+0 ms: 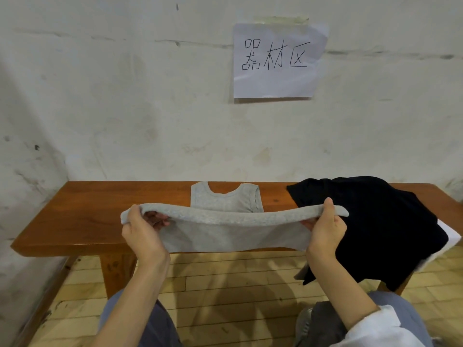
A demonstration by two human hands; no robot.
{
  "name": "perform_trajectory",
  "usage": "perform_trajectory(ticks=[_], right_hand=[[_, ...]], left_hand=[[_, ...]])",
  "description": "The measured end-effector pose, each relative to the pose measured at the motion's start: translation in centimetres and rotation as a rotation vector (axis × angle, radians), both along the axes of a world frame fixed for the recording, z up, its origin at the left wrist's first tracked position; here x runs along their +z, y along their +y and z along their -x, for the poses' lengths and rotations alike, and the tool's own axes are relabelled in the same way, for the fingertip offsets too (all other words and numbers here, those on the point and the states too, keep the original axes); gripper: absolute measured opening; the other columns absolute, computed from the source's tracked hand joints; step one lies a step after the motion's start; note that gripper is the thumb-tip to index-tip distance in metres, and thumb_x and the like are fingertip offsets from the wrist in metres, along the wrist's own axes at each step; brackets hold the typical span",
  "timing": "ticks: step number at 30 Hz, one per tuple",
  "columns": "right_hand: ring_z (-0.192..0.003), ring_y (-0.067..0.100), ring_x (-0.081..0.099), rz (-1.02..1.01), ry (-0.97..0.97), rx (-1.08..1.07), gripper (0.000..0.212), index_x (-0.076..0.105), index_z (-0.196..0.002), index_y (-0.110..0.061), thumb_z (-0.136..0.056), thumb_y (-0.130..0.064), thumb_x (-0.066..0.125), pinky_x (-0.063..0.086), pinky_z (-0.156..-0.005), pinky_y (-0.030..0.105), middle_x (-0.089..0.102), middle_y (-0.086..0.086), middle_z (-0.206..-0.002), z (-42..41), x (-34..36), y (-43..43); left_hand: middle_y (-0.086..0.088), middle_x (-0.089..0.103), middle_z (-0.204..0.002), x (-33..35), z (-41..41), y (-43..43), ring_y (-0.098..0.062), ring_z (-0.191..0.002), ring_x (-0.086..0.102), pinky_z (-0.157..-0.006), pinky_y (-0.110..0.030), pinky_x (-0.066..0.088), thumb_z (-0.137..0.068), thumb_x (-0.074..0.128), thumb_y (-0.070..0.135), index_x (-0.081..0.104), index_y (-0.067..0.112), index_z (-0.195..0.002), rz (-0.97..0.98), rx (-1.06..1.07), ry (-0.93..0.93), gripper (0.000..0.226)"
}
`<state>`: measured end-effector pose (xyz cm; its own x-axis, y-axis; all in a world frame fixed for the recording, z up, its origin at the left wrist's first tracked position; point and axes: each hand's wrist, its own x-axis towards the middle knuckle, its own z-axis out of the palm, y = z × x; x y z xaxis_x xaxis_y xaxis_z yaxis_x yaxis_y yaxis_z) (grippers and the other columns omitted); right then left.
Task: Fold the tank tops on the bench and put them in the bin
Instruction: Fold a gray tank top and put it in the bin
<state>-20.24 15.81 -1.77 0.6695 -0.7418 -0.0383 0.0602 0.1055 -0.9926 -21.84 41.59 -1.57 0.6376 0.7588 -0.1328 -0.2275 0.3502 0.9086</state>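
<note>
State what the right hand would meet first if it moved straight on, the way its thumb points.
Probably the black garment heaped on the bench, just beyond the right hand gripping the grey tank top; depth is unclear.

White sleeve (375, 326) bunched on right forearm (350, 286) at 5 o'clock, left forearm (135, 294) bare to frame edge at 7 o'clock, blue-grey trousers (165, 329) over both knees low around 6 o'clock.
</note>
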Motion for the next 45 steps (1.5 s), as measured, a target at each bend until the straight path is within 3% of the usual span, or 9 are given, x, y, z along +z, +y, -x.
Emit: perform_trajectory(ticks=[8, 18, 22, 25, 27, 30, 36, 41, 45], right_hand=[[-0.057, 0.018, 0.043, -0.037, 0.013, 0.012, 0.043, 0.04, -0.061, -0.015, -0.097, -0.038, 0.049, 0.046, -0.06, 0.03, 0.039, 0.004, -0.061, -7.0, -2.0, 0.2], [-0.082, 0.025, 0.067, -0.171, 0.143, 0.223, 0.052, 0.062, -0.097, 0.0, -0.102, -0.043, 0.033, 0.057, -0.078, 0.034, 0.068, 0.017, -0.092, -18.5, -7.7, 2.2], [-0.092, 0.019, 0.06, 0.151, 0.223, 0.362, 0.038, 0.063, -0.094, -0.007, -0.103, -0.031, 0.035, 0.048, -0.084, 0.026, 0.065, 0.008, -0.096, -18.0, -11.0, 2.2], [-0.088, 0.017, 0.057, 0.536, 0.247, 0.517, 0.02, 0.06, -0.099, -0.011, -0.1, -0.023, 0.045, 0.041, -0.069, 0.018, 0.06, 0.0, -0.091, -17.2, -11.8, 2.2], [-0.099, 0.016, 0.054, 0.77, 0.293, 0.568, 0.016, 0.061, -0.109, -0.014, -0.096, -0.02, 0.051, 0.043, -0.081, 0.023, 0.057, -0.004, -0.102, -16.5, -11.8, 2.9], [-0.1, 0.015, 0.052, 1.08, 0.335, 0.562, 0.02, 0.061, -0.112, -0.018, -0.094, -0.025, 0.054, 0.045, -0.09, 0.028, 0.051, -0.002, -0.112, -14.3, -11.2, 5.1], [-0.12, 0.021, 0.043, 1.233, 0.599, 0.782, 0.058, 0.032, -0.139, -0.021, -0.092, -0.052, 0.046, 0.04, -0.099, 0.032, 0.038, 0.003, -0.133, -11.2, -11.2, 8.0], [-0.126, 0.027, 0.037, 1.376, 0.66, 0.884, 0.063, 0.024, -0.146, -0.02, -0.094, -0.052, 0.042, 0.037, -0.103, 0.038, 0.031, 0.009, -0.141, -11.8, -10.7, 7.1], [-0.126, 0.034, 0.032, 1.446, 0.795, 1.074, 0.063, 0.019, -0.15, -0.028, -0.095, -0.046, 0.044, 0.033, -0.104, 0.043, 0.026, 0.012, -0.142, -14.5, -8.9, 5.4]], left_hand=[[0.004, 0.055, -0.049, -1.2, -6.9, 1.2, -0.008, -0.04, 0.05, -0.041, -0.02, 0.042, -0.095, 0.048, 0.023, 0.05, 0.014, -0.074, 0.058, 0.052, 0.04, 0.024], [-0.002, 0.061, -0.061, -8.0, -20.0, 3.0, -0.016, -0.056, 0.06, -0.051, -0.024, 0.044, -0.096, 0.035, 0.022, 0.052, 0.009, -0.081, 0.11, -0.049, 0.204, 0.026], [-0.001, 0.051, -0.072, -11.6, -20.7, 2.4, -0.02, -0.078, 0.049, -0.057, -0.027, 0.034, -0.092, 0.045, 0.01, 0.052, 0.012, -0.075, -0.24, -0.166, 0.367, 0.019], [-0.001, 0.053, -0.082, -12.1, -19.6, 0.8, -0.018, -0.079, 0.051, -0.064, -0.027, 0.036, -0.094, 0.052, 0.013, 0.057, 0.012, -0.084, -0.729, -0.325, 0.388, 0.011], [-0.007, 0.059, -0.095, -12.5, -19.4, 0.1, -0.025, -0.087, 0.056, -0.077, -0.032, 0.043, -0.087, 0.054, 0.012, 0.064, 0.011, -0.087, -1.122, -0.415, 0.316, 0.01], [-0.015, 0.062, -0.121, -13.9, -20.1, -0.6, -0.034, -0.113, 0.057, -0.099, -0.043, 0.042, -0.08, 0.042, 0.032, 0.069, 0.011, -0.101, -1.521, -0.682, 0.21, 0.04], [0.004, 0.011, -0.16, -13.8, -19.4, -1.3, -0.017, -0.148, 0.0, -0.117, -0.038, -0.006, -0.077, -0.012, 0.054, 0.023, 0.028, -0.15, -1.788, -0.917, 0.473, 0.085], [-0.003, 0.011, -0.16, -12.9, -17.8, -2.2, -0.024, -0.147, 0.004, -0.118, -0.044, 0.002, -0.077, -0.02, 0.052, 0.016, 0.024, -0.152, -1.851, -0.881, 0.633, 0.088], [-0.017, 0.035, -0.148, -12.2, -14.5, -3.9, -0.037, -0.131, 0.035, -0.105, -0.048, 0.029, -0.078, -0.015, 0.061, 0.032, 0.017, -0.146, -1.865, -0.82, 0.869, 0.094]])
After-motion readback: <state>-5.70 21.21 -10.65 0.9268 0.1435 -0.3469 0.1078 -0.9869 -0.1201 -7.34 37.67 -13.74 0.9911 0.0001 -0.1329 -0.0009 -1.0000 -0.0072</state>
